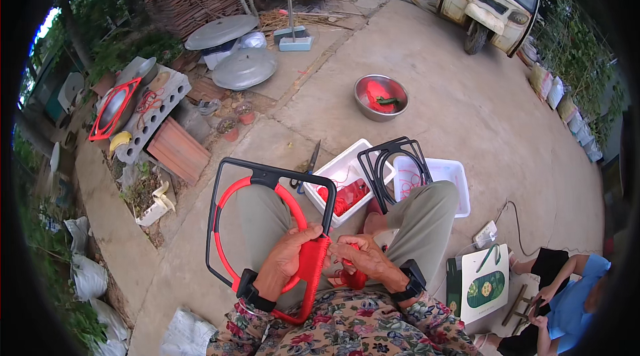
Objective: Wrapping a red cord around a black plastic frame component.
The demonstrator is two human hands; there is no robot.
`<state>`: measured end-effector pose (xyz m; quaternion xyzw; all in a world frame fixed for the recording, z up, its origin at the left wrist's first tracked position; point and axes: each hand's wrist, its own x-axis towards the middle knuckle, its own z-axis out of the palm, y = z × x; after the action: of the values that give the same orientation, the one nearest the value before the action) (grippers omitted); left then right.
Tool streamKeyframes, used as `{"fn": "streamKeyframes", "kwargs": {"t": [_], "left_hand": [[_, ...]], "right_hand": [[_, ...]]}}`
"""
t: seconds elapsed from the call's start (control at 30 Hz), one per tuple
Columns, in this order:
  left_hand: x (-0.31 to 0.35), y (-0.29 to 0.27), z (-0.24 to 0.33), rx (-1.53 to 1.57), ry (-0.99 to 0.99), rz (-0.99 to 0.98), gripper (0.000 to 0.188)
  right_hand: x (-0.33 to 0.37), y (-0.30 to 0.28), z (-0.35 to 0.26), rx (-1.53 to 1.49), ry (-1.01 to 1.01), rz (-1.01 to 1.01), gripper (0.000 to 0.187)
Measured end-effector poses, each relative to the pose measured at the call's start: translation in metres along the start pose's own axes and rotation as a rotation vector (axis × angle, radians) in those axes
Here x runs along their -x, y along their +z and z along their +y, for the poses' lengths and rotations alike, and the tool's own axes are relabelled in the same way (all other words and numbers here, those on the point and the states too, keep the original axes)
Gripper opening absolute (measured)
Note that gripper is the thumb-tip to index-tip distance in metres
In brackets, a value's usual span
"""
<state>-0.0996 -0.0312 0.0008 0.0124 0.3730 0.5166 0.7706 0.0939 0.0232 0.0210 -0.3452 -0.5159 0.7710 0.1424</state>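
Observation:
My left hand (287, 254) is closed on a black rectangular frame (288, 173) with a round ring inside it, tilted over my lap. Red cord (311, 268) is wound closely over the ring and along the near right side of the frame. Close beside it, my right hand (369, 259) pinches red cord at the frame's edge. A small bundle of red cord (353, 281) hangs below the right fingers. Between my knees and beyond, a white bin (363, 147) holds more red cord. Several bare black frames (385, 147) lean on the bins.
A second white bin (460, 188) stands right of the first; scissors (311, 164) lie left. Farther off is a steel bowl (381, 116) with red contents. At right are a paper bag (485, 286), a power strip (485, 234) and a seated person (573, 303). A three-wheeled vehicle (490, 3) stands far right.

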Motion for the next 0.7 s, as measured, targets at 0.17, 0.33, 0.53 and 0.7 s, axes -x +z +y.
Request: {"fn": "streamKeyframes", "kwargs": {"t": [0.17,0.33,0.53,0.7], "left_hand": [[-0.001,-0.006,-0.004,0.076,0.061,-0.141,0.009],[-0.001,-0.008,-0.008,0.09,0.109,-0.2,0.009],[0.005,0.004,-0.008,0.037,0.104,-0.08,0.012],[0.002,-0.003,-0.008,-0.052,0.124,-0.126,0.015]], "right_hand": [[0.001,-0.013,0.0,-0.092,0.037,0.04,0.027],[-0.001,-0.023,0.015,-0.102,0.003,-0.012,0.029],[0.007,-0.018,0.02,-0.089,-0.042,-0.053,0.029],[0.019,-0.03,-0.003,0.004,0.11,0.036,0.028]]}}
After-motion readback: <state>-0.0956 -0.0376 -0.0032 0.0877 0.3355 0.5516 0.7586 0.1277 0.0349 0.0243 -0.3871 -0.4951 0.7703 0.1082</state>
